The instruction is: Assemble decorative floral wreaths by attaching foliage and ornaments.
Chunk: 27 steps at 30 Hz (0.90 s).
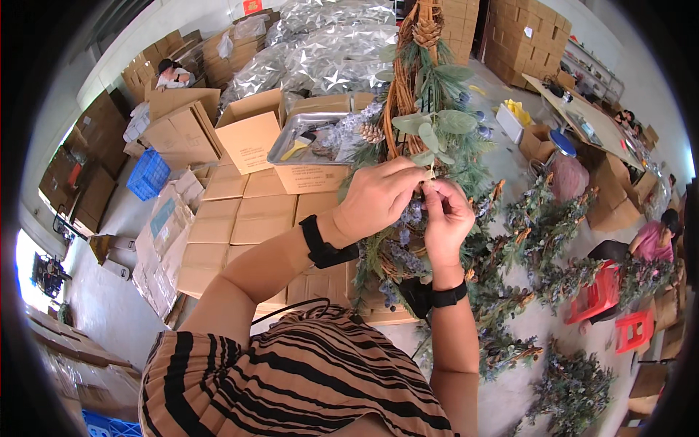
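Both of my hands meet at a wreath point(397, 95) of brown twisted vines, green needles, pine cones and small blue berries. Pinched between the fingertips of my left hand point(375, 200) is the pale lower stem of a leaf sprig point(429, 135) with rounded grey-green leaves. Just below and to the right, my right hand point(447, 222) closes thumb and finger on the same stem. The fingers partly cover the exact point of contact. A pine cone point(371, 132) sits on the wreath above my left hand. Both wrists wear black bands.
Sealed cartons point(233, 218) form a surface at left. On it stand an open carton point(249, 127) and a metal tray point(309, 149) holding a yellow-handled brush point(297, 148). More garlands point(539, 240) hang at right, near red stools point(595, 295) and a seated person point(655, 240).
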### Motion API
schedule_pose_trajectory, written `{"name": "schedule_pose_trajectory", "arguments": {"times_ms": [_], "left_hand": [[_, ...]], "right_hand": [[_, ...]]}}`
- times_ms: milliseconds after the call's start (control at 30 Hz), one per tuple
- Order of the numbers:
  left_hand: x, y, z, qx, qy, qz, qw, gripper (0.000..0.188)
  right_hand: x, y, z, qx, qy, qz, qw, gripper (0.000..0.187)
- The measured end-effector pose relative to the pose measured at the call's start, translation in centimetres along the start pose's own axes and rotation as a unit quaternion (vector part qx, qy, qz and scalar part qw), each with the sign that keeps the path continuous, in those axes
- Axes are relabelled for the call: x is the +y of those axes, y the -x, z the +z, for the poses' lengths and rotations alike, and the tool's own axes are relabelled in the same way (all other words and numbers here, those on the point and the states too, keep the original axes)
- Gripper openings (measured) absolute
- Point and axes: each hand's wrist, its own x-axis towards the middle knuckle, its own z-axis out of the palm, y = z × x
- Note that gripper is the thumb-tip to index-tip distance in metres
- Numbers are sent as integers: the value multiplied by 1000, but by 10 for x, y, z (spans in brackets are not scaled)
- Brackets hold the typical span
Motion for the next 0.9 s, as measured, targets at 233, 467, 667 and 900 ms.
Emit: {"name": "schedule_pose_trajectory", "arguments": {"times_ms": [233, 467, 667, 900], "left_hand": [[-4, -9, -5, -58, -95, 100, 989, 21], [-7, -10, -3, -86, -109, 119, 983, 23], [-11, -13, -2, -114, -90, 118, 982, 8], [-15, -11, 1, -119, -95, 92, 984, 9]], "right_hand": [[-3, 3, -2, 24, 17, -23, 999, 8], [1, 7, -3, 18, 62, -59, 996, 5], [-1, 9, -2, 37, 24, -18, 999, 6], [4, 9, 2, 51, -38, 5, 998, 5]]}}
